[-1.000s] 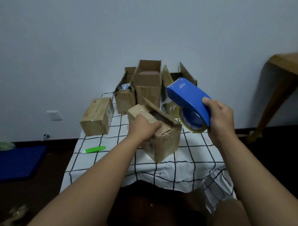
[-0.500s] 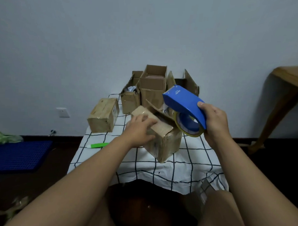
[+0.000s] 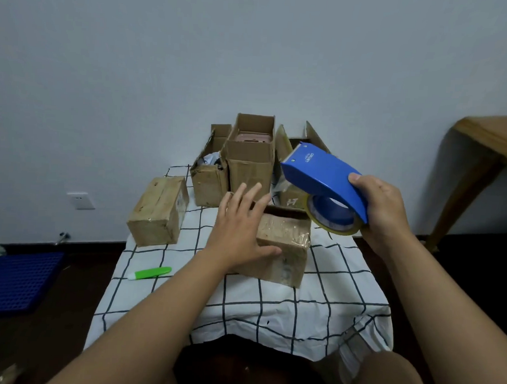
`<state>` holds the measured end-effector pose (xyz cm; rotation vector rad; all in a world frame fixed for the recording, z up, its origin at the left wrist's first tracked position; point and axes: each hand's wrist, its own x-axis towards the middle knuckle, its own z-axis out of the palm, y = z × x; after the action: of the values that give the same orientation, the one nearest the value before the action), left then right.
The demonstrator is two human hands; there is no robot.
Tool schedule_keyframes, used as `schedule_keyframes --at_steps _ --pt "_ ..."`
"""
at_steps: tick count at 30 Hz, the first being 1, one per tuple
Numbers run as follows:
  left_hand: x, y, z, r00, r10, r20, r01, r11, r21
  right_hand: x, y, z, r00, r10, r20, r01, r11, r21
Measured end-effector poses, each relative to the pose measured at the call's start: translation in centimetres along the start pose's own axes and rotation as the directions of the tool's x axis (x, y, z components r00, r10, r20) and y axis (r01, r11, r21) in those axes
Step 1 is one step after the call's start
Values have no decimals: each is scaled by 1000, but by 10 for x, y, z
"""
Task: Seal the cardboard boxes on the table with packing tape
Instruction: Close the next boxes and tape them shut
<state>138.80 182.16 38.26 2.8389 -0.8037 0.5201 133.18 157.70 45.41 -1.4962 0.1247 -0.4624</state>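
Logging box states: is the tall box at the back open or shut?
Open: the tall box has its flaps standing up, something pinkish visible inside.

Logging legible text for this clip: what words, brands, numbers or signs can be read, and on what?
White brand print on the blue tape dispenser: too small and tilted to read with certainty.
Dark mark on the rear right open box: looks like "H", partly hidden.
Label on the closed box at left: blurred, unreadable.

Worn brown box (image 3: 284, 245) flaps down, mid-table; blue tape dispenser (image 3: 324, 177) raised above.
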Motion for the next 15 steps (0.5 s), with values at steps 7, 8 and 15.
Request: schedule_keyframes --at_steps 7,8,15 --pt "2 -14 -1 983 90 157 -111 985 135 16 -1 5 999 16 36 -16 1000 6" --pt "1 -9 0 987 88 136 -109 982 152 16 0 6 999 18 46 -18 1000 9" --pt "-3 -5 -6 982 -52 184 99 961 -257 18 8 5 991 48 122 -50 999 14"
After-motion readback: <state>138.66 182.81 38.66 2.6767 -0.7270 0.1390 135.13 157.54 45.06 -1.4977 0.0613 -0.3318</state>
